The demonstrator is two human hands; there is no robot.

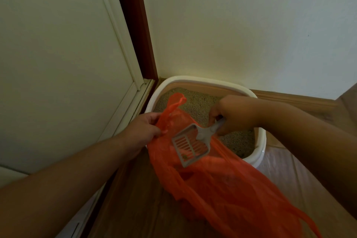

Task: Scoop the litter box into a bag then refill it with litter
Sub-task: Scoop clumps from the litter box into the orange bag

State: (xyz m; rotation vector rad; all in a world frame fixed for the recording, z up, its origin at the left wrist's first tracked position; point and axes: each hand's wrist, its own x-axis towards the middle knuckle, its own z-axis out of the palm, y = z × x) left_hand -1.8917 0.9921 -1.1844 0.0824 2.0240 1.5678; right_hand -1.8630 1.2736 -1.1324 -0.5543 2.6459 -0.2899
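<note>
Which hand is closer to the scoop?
Right. The right hand grips the scoop by its handle; the left hand holds the bag edge beside it, not touching it.

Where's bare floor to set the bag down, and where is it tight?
Free: wood floor between the white door panel and the orange bag, under the left forearm. Tight: the litter box fills the corner against the wall, with the left hand gripping the bag's edge and the right hand holding the scoop over it. Pale sheet lies right of the box.

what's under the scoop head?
The orange bag, visible through the slots of the scoop; a few litter bits sit in its lower corner. The bag's contents are hidden.
</note>
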